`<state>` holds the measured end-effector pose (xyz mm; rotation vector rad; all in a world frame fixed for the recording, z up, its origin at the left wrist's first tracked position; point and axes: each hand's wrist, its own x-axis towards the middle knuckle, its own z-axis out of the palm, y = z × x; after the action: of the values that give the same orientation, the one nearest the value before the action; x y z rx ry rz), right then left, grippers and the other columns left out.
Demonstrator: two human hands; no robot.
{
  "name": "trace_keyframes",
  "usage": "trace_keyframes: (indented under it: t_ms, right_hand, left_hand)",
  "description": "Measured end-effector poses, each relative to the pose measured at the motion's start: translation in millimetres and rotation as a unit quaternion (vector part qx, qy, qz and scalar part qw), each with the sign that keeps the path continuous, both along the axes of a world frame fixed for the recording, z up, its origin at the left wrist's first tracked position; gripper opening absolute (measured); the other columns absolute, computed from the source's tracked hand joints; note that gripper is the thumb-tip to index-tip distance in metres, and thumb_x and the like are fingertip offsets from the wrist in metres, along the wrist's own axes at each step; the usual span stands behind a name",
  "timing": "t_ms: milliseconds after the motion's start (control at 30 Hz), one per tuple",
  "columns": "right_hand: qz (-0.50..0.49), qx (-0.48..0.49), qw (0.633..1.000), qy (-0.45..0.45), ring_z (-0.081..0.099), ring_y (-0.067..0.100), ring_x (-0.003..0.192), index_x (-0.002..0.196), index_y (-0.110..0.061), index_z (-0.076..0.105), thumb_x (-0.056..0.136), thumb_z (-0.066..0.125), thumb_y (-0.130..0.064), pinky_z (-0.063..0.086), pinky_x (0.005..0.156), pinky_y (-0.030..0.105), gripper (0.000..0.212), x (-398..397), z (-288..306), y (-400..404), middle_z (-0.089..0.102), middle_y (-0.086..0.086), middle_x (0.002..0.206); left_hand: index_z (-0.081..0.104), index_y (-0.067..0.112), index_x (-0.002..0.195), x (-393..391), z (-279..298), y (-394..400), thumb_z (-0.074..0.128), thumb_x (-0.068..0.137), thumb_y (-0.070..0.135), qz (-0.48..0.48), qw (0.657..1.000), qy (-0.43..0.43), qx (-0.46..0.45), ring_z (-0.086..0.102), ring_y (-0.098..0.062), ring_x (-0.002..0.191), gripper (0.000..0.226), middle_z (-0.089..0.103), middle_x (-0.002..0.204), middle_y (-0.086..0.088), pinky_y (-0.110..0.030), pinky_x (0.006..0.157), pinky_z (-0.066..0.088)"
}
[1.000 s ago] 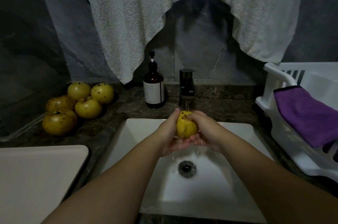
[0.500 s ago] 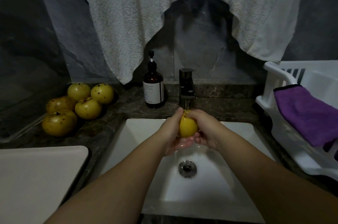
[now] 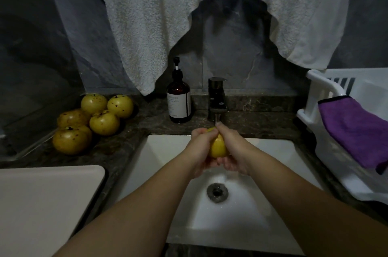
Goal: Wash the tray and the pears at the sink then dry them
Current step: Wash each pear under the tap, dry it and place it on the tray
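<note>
Nearest, white tray point(image 3: 42, 204) flat at lower left, nothing in it. White sink point(image 3: 262, 204) holding only running water. Above the drain, pear point(image 3: 218, 148) upright, long axis vertical, top towards the faucet point(image 3: 217, 99). Left hand point(image 3: 200, 149) and right hand point(image 3: 233, 147) both wrapped round it. Five pears point(image 3: 92, 122) heaped far left. Purple cloth point(image 3: 357, 130) draped over white rack point(image 3: 319, 88).

White label on brown pump bottle point(image 3: 178, 100), print unreadable (too small, blurred)
</note>
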<state>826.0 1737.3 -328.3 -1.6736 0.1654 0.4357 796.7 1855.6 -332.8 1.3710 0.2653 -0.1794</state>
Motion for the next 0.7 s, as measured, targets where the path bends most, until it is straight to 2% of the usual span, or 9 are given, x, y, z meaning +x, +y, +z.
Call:
trace_keyframes:
  t_ms: [67,167,200,300,367,467,533,633,700]
  right_hand:
    - [-0.009,0.013,1.000,-0.009,0.061,0.019,0.046,0.124,-0.030,0.051,0.094,0.049,-0.068,0.042,0.046,0.022,0.049,2,0,-7,0.069,0.019,0.095]
    - [0.043,0.047,0.996,-0.070,0.067,0.031,0.070,0.126,-0.031,0.056,0.095,0.051,-0.058,0.046,0.060,0.032,0.042,3,-2,-18,0.068,0.022,0.109]
    - [0.058,0.047,0.994,-0.079,0.069,0.033,0.076,0.126,-0.034,0.056,0.092,0.051,-0.062,0.048,0.063,0.034,0.045,2,-2,-18,0.067,0.021,0.111]
    - [0.059,-0.004,0.997,-0.054,0.076,0.025,0.076,0.123,-0.039,0.052,0.081,0.046,-0.086,0.051,0.055,0.026,0.063,-2,-2,-10,0.070,0.015,0.108]
    - [0.046,-0.051,0.995,-0.077,0.076,0.026,0.083,0.122,-0.038,0.050,0.085,0.039,-0.086,0.052,0.063,0.029,0.061,-1,0,-6,0.068,0.010,0.109]
    - [0.060,-0.079,0.980,-0.170,0.063,0.017,0.095,0.127,-0.040,0.049,0.096,0.041,-0.072,0.044,0.066,0.030,0.045,-2,-1,-9,0.061,0.001,0.115]
    - [0.065,-0.082,0.982,-0.161,0.063,0.016,0.093,0.127,-0.043,0.046,0.096,0.038,-0.073,0.042,0.064,0.030,0.044,-2,-3,-11,0.061,0.002,0.116]
    - [0.039,-0.056,0.995,-0.079,0.066,0.022,0.068,0.123,-0.040,0.045,0.091,0.032,-0.082,0.041,0.050,0.026,0.054,-2,-2,-9,0.067,0.017,0.106]
    - [0.042,-0.035,0.992,-0.118,0.070,0.023,0.061,0.117,-0.044,0.046,0.095,0.043,-0.072,0.044,0.045,0.026,0.036,-1,-3,-11,0.066,0.014,0.107]
  left_hand:
    - [0.047,0.034,0.128,0,1,3,0.058,0.097,0.062,-0.021,1.000,0.021,0.001,0.075,-0.034,0.087,0.043,0.067,0.122,-0.017,-0.050,0.088,0.063]
    - [0.055,0.020,0.136,-3,5,9,0.052,0.086,0.084,-0.067,0.994,0.081,0.009,0.077,-0.027,0.078,0.081,0.077,0.108,-0.018,-0.034,0.065,0.063]
    - [0.057,0.019,0.135,-3,6,9,0.052,0.083,0.086,-0.066,0.995,0.080,0.015,0.077,-0.024,0.075,0.085,0.078,0.106,-0.017,-0.031,0.060,0.061]
    - [0.050,0.029,0.139,1,0,8,0.054,0.086,0.081,-0.012,0.996,-0.018,0.092,0.075,-0.027,0.094,0.074,0.069,0.119,-0.009,-0.038,0.071,0.062]
    - [0.046,0.033,0.140,2,0,6,0.050,0.088,0.081,0.001,0.991,-0.043,0.129,0.070,-0.028,0.103,0.070,0.064,0.121,-0.007,-0.043,0.081,0.062]
    - [0.053,0.031,0.129,-1,5,8,0.040,0.090,0.085,-0.019,0.996,0.011,0.090,0.071,-0.022,0.078,0.068,0.069,0.108,-0.013,-0.030,0.062,0.055]
    - [0.053,0.030,0.123,0,3,7,0.041,0.095,0.079,-0.022,0.994,-0.009,0.105,0.069,-0.022,0.074,0.058,0.068,0.106,-0.012,-0.032,0.061,0.057]
    - [0.047,0.033,0.131,6,-3,3,0.049,0.099,0.065,0.002,0.983,-0.079,0.167,0.070,-0.027,0.095,0.046,0.062,0.116,-0.008,-0.049,0.081,0.064]
    - [0.049,0.034,0.130,5,1,1,0.047,0.098,0.069,-0.009,0.992,-0.041,0.122,0.075,-0.031,0.092,0.047,0.068,0.115,-0.012,-0.043,0.072,0.064]
